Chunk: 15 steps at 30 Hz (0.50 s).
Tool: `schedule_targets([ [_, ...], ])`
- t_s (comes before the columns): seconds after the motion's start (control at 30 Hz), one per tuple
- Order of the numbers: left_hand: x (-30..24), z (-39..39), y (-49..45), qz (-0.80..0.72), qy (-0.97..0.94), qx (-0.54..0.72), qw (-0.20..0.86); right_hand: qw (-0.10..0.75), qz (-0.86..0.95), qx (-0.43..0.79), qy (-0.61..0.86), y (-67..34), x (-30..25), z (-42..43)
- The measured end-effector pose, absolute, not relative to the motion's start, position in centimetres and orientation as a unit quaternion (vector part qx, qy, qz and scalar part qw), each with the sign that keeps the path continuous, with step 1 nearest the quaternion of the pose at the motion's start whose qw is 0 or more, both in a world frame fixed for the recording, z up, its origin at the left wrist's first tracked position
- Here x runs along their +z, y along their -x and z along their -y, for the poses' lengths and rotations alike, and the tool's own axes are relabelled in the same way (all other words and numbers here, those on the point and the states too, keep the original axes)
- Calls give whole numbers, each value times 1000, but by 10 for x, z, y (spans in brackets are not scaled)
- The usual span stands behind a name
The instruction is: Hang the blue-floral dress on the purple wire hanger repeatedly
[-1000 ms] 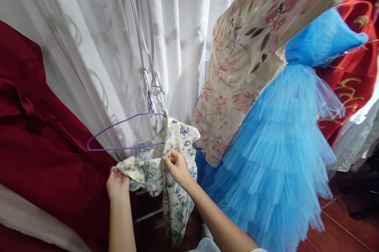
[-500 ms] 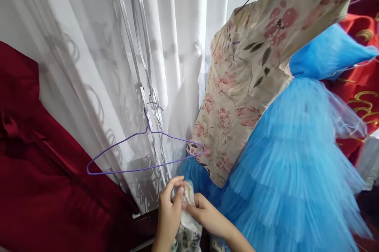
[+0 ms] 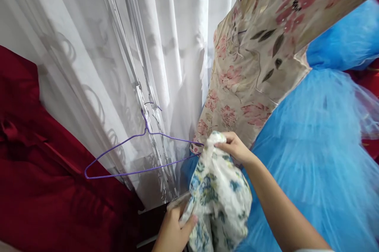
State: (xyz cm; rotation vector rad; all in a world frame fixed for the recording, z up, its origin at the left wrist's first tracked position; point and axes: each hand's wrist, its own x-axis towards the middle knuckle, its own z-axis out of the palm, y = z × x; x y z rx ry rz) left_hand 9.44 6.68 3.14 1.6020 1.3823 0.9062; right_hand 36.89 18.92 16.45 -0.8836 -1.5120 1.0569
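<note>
A small white garment with blue and green flowers (image 3: 217,196) hangs between my hands. My right hand (image 3: 235,147) pinches its top edge, lifted close to the right tip of a purple wire hanger (image 3: 139,153). My left hand (image 3: 174,230) grips the garment's lower left part near the bottom of the view. The hanger is bare and hangs in front of a white sheer curtain (image 3: 118,58).
A beige dress with pink flowers (image 3: 251,62) and a blue tulle dress (image 3: 319,145) hang at the right. Dark red fabric (image 3: 35,173) fills the lower left. Clear hangers (image 3: 139,74) dangle above the purple one.
The floral garment came off the hanger, was bunched low in both hands, and my right hand has now raised its top edge toward the hanger's right tip.
</note>
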Motion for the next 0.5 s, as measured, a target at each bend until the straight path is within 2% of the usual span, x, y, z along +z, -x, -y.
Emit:
schedule_targets([
  [0.07, 55, -67, -85, -528, -654, 407, 358, 550, 618, 430, 362, -353, 178, -220],
  [0.1, 68, -66, -78, -524, -663, 421, 329, 538, 620, 444, 358, -341, 182, -233],
  [0.2, 106, -62, -53, -540, -667, 458, 233, 426, 647, 538, 332, -304, 190, -254],
  [0.3, 127, -62, -20, -570, -654, 462, 183, 323, 670, 611, 271, -284, 192, -254],
  [0.5, 125, -84, 81, -589, -659, 442, 154, 316, 624, 662, 269, -296, 203, -246],
])
